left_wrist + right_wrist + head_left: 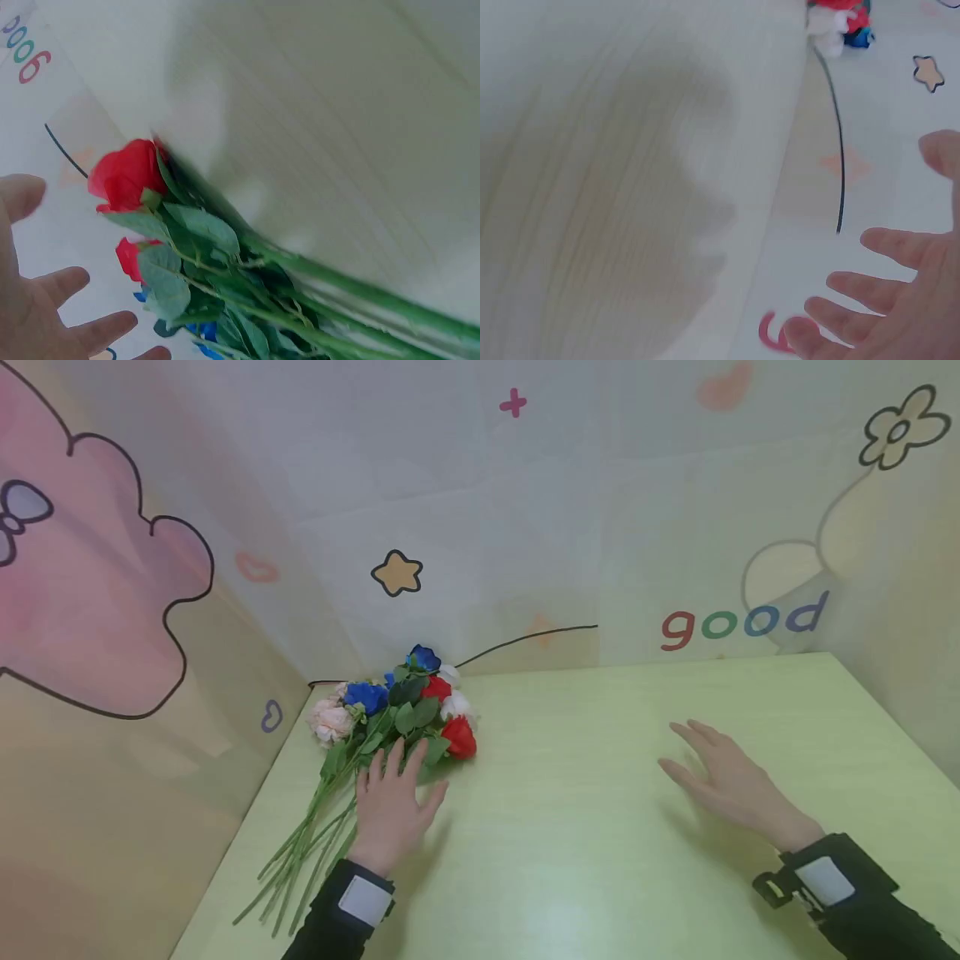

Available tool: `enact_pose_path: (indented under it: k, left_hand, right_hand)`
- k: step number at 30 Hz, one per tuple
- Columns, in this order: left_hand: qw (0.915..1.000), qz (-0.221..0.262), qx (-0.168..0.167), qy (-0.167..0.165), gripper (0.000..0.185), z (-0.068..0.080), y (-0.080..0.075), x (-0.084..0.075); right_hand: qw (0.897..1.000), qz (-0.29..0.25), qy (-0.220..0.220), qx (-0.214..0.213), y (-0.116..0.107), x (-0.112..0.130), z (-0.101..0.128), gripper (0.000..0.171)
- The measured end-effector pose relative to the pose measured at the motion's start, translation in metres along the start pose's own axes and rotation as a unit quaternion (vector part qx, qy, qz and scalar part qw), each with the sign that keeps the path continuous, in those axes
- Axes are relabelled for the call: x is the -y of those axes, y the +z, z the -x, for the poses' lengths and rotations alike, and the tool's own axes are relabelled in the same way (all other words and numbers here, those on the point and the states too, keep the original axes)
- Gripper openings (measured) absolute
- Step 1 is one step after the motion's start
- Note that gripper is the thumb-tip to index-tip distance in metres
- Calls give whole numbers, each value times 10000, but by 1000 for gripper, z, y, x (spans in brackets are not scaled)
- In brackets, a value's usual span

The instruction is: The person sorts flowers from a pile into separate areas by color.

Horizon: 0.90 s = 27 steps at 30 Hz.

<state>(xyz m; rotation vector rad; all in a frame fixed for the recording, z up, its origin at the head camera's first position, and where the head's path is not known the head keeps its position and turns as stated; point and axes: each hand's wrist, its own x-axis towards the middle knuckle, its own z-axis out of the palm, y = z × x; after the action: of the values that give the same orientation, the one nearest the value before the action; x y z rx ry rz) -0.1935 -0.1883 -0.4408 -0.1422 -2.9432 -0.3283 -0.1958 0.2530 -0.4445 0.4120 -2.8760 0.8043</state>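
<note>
A bunch of artificial flowers (397, 710) lies at the table's far left corner, with red, blue, white and pale pink heads and long green stems (300, 852) pointing toward me. My left hand (392, 797) hovers open, fingers spread, just over the leaves and stems, holding nothing. In the left wrist view a red rose (127, 174) and green leaves (195, 255) lie beside my spread fingers (52, 315). My right hand (723, 777) is open and flat above the bare table to the right, far from the flowers.
The light green table (585, 827) is enclosed by printed cloth walls (525, 510) at the left, back and right. The word "good" (742, 622) is printed on the back wall. In the right wrist view the flower heads (838, 19) show at the far edge.
</note>
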Motion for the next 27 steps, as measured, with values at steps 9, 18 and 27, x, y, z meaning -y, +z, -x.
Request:
enact_pose_path:
  k: [9, 18, 27]
  left_hand:
    - [9995, -282, -153, -8, 43, 4, -26, 45]
    - [9976, -271, 476, -426, 38, 11, -39, 90]
    - [9956, -198, 780, -474, 27, 15, -28, 105]
  right_hand:
    - [9667, -2513, -144, 466, 42, 70, -31, 44]
    - [8479, -5014, 702, 1573, 89, 132, -58, 45]
    - [7846, -5731, 1397, 1911, 118, 165, -69, 45]
